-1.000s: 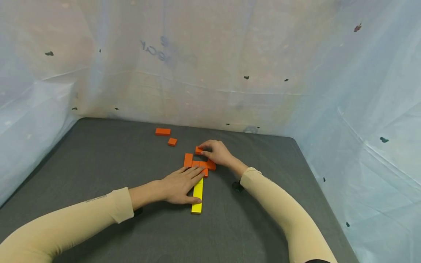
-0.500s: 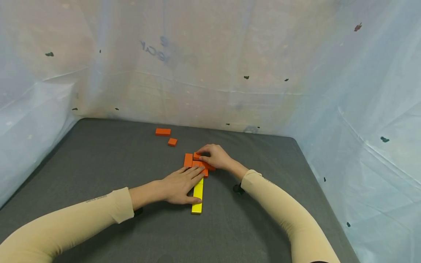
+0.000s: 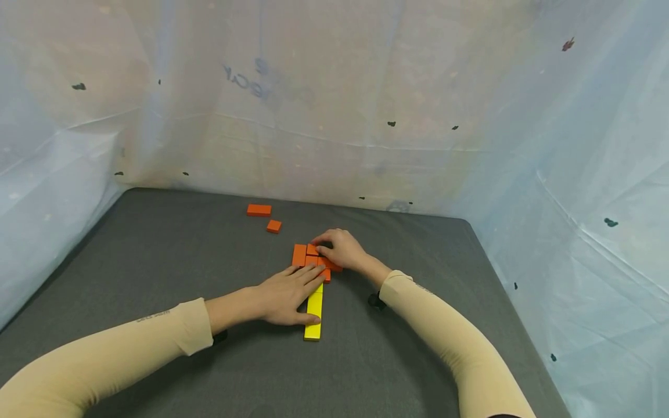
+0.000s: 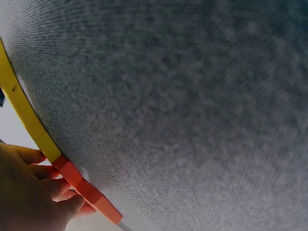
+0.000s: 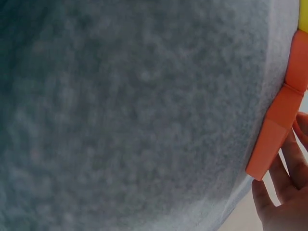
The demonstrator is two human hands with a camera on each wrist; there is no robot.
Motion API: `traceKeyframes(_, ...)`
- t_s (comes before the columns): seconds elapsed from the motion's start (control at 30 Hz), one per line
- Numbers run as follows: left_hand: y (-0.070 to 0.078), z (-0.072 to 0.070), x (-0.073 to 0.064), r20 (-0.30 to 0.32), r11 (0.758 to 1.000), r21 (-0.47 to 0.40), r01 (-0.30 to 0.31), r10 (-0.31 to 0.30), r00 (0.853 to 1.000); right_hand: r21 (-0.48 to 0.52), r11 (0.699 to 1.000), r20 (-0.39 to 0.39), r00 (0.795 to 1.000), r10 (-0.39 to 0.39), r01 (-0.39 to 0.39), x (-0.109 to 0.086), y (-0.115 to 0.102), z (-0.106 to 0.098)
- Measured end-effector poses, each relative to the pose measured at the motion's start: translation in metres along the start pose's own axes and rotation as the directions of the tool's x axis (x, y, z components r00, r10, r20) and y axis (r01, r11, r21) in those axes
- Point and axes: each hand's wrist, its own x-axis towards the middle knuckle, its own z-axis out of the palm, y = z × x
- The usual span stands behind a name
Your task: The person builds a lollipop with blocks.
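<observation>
A flat cluster of orange blocks lies mid-table, with yellow blocks running in a line toward me from it. My left hand rests on this layout, fingers extended over the orange part and thumb on the yellow strip. Between thumb and fingers my right hand pinches a small orange block at the cluster's far side, right beside the longer block on its left. That hand partly covers the orange blocks on the right. The left wrist view shows the yellow and orange side faces in one row.
A long orange block and a small orange block lie loose farther back on the dark grey table. Pale plastic sheeting hangs behind the table and along both sides.
My right hand has drawn the small orange block toward me and slightly left, up against the cluster. The left hand has stayed in place.
</observation>
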Motion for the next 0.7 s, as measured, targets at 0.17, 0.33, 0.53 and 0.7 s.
traceKeyframes(0.17, 0.0005, -0.0006, 0.0001, 0.005, 1.000, 0.004, 0.004, -0.004, 1.000, -0.002, 1.000, 0.000, 1.000, -0.017, 0.017, -0.0006, -0.0018, -0.0001)
traceKeyframes(0.33, 0.0005, -0.0009, -0.0004, 0.007, 1.000, 0.008, 0.003, -0.003, 1.000, -0.004, 1.000, 0.009, 1.000, -0.022, 0.022, -0.0014, -0.0034, -0.0005)
traceKeyframes(0.53, 0.0002, -0.0008, 0.0003, 0.000, 1.000, 0.008, -0.005, 0.005, 1.000, -0.003, 1.000, 0.012, 1.000, -0.023, 0.023, -0.0019, -0.0027, 0.0007)
traceKeyframes(0.7, 0.0003, -0.0006, 0.0001, -0.003, 1.000, 0.008, -0.005, 0.005, 1.000, -0.003, 1.000, 0.015, 1.000, -0.027, 0.027, -0.0021, -0.0022, 0.0013)
